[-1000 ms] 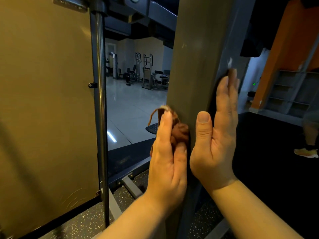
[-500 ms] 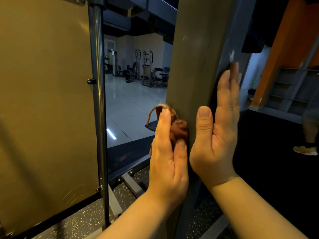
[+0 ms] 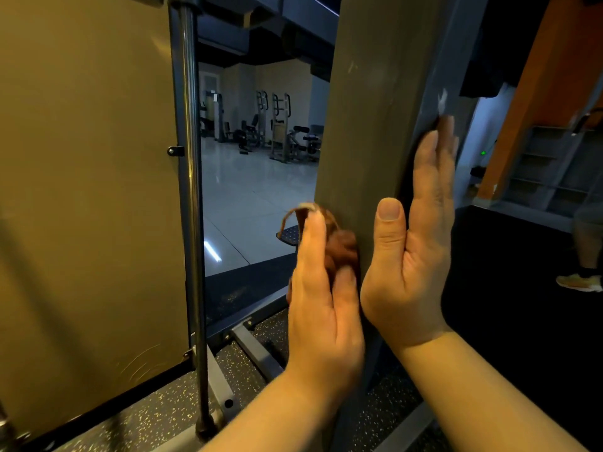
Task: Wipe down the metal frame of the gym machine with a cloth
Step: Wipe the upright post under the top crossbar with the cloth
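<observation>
The brown cloth (image 3: 339, 249) is bunched against the left edge of the upright metal frame post (image 3: 365, 125), about halfway up the view, with a loose strip curling out at its top. The left hand (image 3: 323, 305) presses it there with straight fingers, its back to the camera and the thumb lying along the lower part of the bundle. The right hand (image 3: 411, 272) lies flat and wide on the post's right side, fingers pointing up and thumb on the front face. A small brown bit (image 3: 445, 123) shows just past its fingertips; what it is cannot be told. Left of the post stand a chrome rod (image 3: 192, 190) and, beside it, a tan panel (image 3: 88, 190). Between rod and post, other gym machines (image 3: 280, 132) stand on a glossy tiled floor (image 3: 254, 203). At the far right, a shoe (image 3: 577, 283) rests on dark flooring.
</observation>
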`<action>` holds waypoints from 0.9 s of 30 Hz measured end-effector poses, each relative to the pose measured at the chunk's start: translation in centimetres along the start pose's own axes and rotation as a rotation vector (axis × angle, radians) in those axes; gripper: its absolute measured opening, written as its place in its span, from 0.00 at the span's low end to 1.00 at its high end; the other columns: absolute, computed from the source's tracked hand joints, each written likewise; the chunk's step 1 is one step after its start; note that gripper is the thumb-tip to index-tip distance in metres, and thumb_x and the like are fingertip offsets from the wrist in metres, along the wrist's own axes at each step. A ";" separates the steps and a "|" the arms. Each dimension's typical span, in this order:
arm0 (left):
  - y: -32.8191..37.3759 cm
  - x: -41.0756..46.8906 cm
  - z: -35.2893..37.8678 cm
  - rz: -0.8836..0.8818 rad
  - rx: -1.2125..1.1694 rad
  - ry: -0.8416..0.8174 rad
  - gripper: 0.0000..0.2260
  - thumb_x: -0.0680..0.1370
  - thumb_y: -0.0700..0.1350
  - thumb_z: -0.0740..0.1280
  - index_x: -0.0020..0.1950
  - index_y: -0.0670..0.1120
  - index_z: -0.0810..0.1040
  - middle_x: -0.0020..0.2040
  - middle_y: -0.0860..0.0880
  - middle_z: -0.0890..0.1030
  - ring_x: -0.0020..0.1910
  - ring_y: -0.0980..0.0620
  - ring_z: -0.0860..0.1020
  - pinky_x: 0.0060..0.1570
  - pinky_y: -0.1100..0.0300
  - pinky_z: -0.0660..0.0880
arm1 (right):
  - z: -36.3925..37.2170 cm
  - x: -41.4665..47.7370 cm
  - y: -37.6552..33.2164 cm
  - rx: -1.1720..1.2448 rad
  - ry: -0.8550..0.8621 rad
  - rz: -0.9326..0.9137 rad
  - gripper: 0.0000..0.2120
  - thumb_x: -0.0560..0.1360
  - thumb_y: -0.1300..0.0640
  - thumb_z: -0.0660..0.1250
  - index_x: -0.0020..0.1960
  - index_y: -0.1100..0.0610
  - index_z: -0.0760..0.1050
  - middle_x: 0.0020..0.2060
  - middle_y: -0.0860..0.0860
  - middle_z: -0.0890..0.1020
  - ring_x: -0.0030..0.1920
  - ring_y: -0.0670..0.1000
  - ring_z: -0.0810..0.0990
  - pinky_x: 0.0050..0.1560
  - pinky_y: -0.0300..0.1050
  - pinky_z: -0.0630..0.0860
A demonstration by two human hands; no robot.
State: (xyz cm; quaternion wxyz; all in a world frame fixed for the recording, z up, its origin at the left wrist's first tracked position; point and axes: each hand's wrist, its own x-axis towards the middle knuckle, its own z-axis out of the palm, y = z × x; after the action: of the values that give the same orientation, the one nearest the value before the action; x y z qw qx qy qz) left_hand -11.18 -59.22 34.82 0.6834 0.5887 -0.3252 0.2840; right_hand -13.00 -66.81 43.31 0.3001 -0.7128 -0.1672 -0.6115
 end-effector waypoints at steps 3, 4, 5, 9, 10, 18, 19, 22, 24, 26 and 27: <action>-2.2 -4.4 -0.5 0.003 0.035 -0.050 0.28 0.87 0.55 0.55 0.85 0.52 0.52 0.85 0.52 0.57 0.83 0.46 0.58 0.76 0.34 0.62 | 0.1 0.0 0.1 0.006 -0.004 -0.008 0.25 0.83 0.65 0.55 0.79 0.69 0.53 0.80 0.61 0.54 0.82 0.62 0.50 0.81 0.56 0.50; -2.6 -5.1 -0.7 -0.003 0.049 -0.044 0.27 0.87 0.56 0.55 0.85 0.54 0.52 0.85 0.52 0.56 0.83 0.46 0.57 0.76 0.34 0.63 | 0.1 -0.1 0.1 0.007 -0.002 -0.006 0.25 0.83 0.65 0.55 0.79 0.68 0.53 0.79 0.59 0.54 0.82 0.62 0.50 0.81 0.56 0.50; -2.5 -5.0 -0.8 -0.011 0.050 -0.035 0.27 0.87 0.55 0.56 0.85 0.54 0.52 0.85 0.52 0.57 0.83 0.47 0.58 0.76 0.34 0.63 | 0.1 -0.1 0.1 0.008 0.000 -0.004 0.25 0.84 0.65 0.55 0.79 0.68 0.53 0.79 0.58 0.54 0.82 0.62 0.50 0.81 0.56 0.50; -0.3 -0.6 -0.4 -0.031 -0.011 0.003 0.27 0.85 0.51 0.57 0.85 0.52 0.56 0.81 0.48 0.65 0.80 0.47 0.64 0.76 0.39 0.66 | 0.1 -0.1 0.0 -0.007 -0.002 0.003 0.26 0.84 0.64 0.55 0.79 0.66 0.53 0.80 0.63 0.54 0.82 0.62 0.50 0.82 0.57 0.50; 0.2 0.7 -0.3 -0.035 -0.022 0.024 0.27 0.85 0.52 0.57 0.84 0.51 0.57 0.80 0.49 0.67 0.80 0.49 0.66 0.76 0.40 0.66 | 0.1 0.0 0.0 -0.009 -0.004 0.003 0.26 0.84 0.64 0.55 0.79 0.67 0.53 0.80 0.64 0.54 0.82 0.62 0.50 0.82 0.57 0.50; -1.5 -3.6 -0.4 0.030 0.062 -0.065 0.28 0.86 0.51 0.55 0.85 0.47 0.52 0.85 0.49 0.57 0.83 0.46 0.60 0.76 0.35 0.64 | 0.1 0.0 0.0 0.003 -0.007 0.013 0.26 0.83 0.64 0.55 0.79 0.68 0.54 0.80 0.64 0.54 0.82 0.61 0.50 0.81 0.54 0.50; -1.6 -4.2 -0.6 0.063 0.061 -0.108 0.28 0.87 0.51 0.55 0.85 0.47 0.52 0.85 0.49 0.55 0.83 0.43 0.58 0.75 0.33 0.63 | 0.0 0.0 0.0 0.003 -0.005 0.014 0.26 0.83 0.64 0.55 0.79 0.68 0.54 0.80 0.62 0.54 0.82 0.61 0.50 0.81 0.54 0.50; -1.2 -2.3 -0.9 0.118 -0.006 -0.140 0.27 0.86 0.49 0.56 0.84 0.46 0.54 0.85 0.49 0.56 0.83 0.42 0.59 0.76 0.33 0.63 | -0.1 0.0 0.0 -0.007 -0.001 0.005 0.26 0.83 0.64 0.55 0.79 0.68 0.54 0.80 0.61 0.54 0.82 0.61 0.50 0.81 0.54 0.50; -0.5 0.3 -0.9 0.092 -0.042 -0.086 0.27 0.86 0.47 0.57 0.84 0.45 0.55 0.84 0.49 0.60 0.82 0.44 0.61 0.76 0.36 0.64 | 0.0 0.0 0.0 -0.012 0.000 0.000 0.26 0.83 0.64 0.55 0.79 0.68 0.54 0.80 0.60 0.54 0.82 0.61 0.50 0.81 0.54 0.50; -0.3 1.6 -0.7 0.050 -0.059 -0.033 0.27 0.86 0.48 0.57 0.84 0.44 0.56 0.83 0.49 0.63 0.81 0.45 0.63 0.76 0.37 0.64 | 0.0 0.0 0.0 -0.010 0.000 -0.002 0.26 0.83 0.64 0.55 0.79 0.68 0.54 0.80 0.61 0.54 0.82 0.61 0.50 0.81 0.54 0.50; -0.5 1.4 -0.6 0.050 -0.046 -0.020 0.27 0.86 0.49 0.57 0.84 0.44 0.56 0.82 0.48 0.63 0.81 0.44 0.63 0.76 0.37 0.65 | 0.0 0.0 0.0 -0.010 -0.001 -0.001 0.26 0.83 0.64 0.55 0.79 0.68 0.54 0.80 0.61 0.54 0.82 0.61 0.50 0.81 0.54 0.50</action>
State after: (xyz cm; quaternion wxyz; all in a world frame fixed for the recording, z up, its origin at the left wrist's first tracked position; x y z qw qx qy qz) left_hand -9.88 -58.64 35.55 0.6861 0.5673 -0.3531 0.2877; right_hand -12.94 -66.83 43.30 0.2962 -0.7145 -0.1647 -0.6120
